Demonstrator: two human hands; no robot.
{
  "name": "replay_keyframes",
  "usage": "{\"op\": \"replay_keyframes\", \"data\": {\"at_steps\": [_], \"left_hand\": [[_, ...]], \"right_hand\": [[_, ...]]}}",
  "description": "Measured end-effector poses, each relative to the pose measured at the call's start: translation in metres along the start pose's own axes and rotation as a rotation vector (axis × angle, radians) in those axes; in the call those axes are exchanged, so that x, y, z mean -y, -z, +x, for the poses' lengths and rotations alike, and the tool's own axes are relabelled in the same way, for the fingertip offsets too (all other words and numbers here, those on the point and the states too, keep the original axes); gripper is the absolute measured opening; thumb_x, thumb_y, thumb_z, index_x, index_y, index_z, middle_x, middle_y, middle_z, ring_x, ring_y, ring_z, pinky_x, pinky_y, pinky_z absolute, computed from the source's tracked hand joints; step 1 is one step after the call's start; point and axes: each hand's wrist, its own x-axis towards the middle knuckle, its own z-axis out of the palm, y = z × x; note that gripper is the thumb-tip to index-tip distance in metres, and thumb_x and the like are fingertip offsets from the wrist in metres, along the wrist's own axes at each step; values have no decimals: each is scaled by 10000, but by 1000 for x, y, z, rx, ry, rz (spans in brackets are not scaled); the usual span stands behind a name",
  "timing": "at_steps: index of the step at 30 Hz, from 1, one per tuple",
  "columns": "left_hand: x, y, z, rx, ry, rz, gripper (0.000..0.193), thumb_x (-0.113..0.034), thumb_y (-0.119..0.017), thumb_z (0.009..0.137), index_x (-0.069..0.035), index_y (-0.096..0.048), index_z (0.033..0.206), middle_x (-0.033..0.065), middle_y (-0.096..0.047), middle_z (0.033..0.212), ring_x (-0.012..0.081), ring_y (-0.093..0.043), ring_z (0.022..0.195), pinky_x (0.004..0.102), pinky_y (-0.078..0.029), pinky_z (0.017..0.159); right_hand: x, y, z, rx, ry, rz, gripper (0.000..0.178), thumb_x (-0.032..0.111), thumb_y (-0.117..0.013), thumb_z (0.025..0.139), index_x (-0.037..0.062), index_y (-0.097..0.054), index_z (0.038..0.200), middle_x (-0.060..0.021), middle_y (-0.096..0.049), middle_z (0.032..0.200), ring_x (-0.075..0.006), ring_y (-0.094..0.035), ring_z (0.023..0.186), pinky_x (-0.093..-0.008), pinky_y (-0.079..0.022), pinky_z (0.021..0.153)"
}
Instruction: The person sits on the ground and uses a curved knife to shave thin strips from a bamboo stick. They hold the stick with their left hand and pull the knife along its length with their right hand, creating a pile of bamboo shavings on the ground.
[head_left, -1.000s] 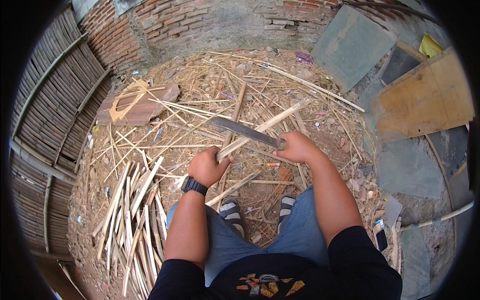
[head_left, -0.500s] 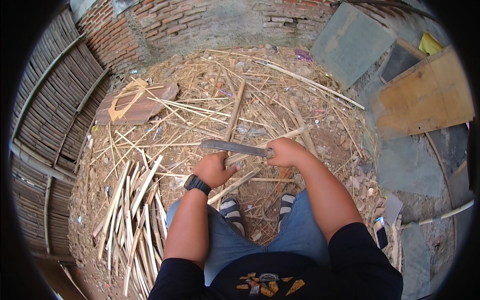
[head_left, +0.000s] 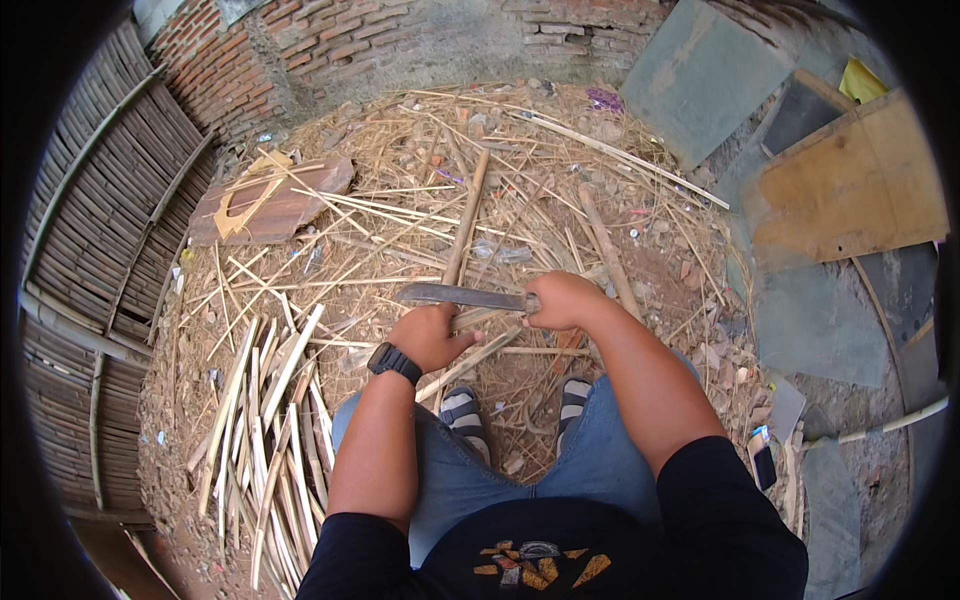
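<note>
My right hand [head_left: 560, 300] is wrapped round the handle of a machete [head_left: 460, 296]. The dark blade lies almost level, its tip pointing left. My left hand [head_left: 425, 338], with a black watch [head_left: 394, 362] on the wrist, is at the blade's left part, thumb stretched to the right. Its fingers appear closed round a pale bamboo strip [head_left: 470, 318], which runs under the blade and is mostly hidden. Below both hands another pale stick [head_left: 468, 366] slants over the ground in front of my sandalled feet.
Split bamboo strips [head_left: 262, 450] lie heaped at my left. A bamboo pole [head_left: 467, 215] and a rusty sheet [head_left: 305, 200] lie farther off. A woven bamboo fence [head_left: 100, 230] stands left, a brick wall [head_left: 400, 45] behind, and leaning boards [head_left: 850, 185] right. A phone [head_left: 764, 466] lies lower right.
The machete and my right hand have shifted slightly left and down. The strip's far end shows less beyond my right hand. My left hand stays nearly in place.
</note>
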Motion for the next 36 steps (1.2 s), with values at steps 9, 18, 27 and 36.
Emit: {"op": "replay_keyframes", "data": {"at_steps": [9,18,27,36], "left_hand": [[-4,8,-1,2,29,-65,599,-583,-757,874,-37,-724,1119,201,-751,884,391,-739,883,494,-583,809],[-1,8,1,-251,30,-162,479,-478,-812,868,-22,-700,964,160,-680,715,365,-694,686,458,-550,648],[-2,9,1,-322,58,-143,456,-459,-806,878,-25,-669,886,169,-671,695,374,-682,660,467,-536,626],[-8,15,-2,-379,50,-138,430,-446,-792,883,-25,-705,901,164,-671,684,376,-682,657,467,-531,619]], "right_hand": [[-3,18,-10,-27,2,81,434,353,-833,811,75,-755,1134,-196,-754,1027,-368,-728,988,-465,-567,860],[-20,25,-26,-184,5,166,418,348,-850,809,42,-757,1079,-210,-735,919,-358,-713,859,-446,-545,787],[-37,41,-25,-298,-121,306,465,344,-849,813,34,-743,1144,-232,-739,986,-385,-718,935,-448,-552,832],[-20,36,-26,-180,-14,193,474,333,-827,823,58,-732,1197,-229,-744,1030,-379,-723,975,-451,-561,875]]}}
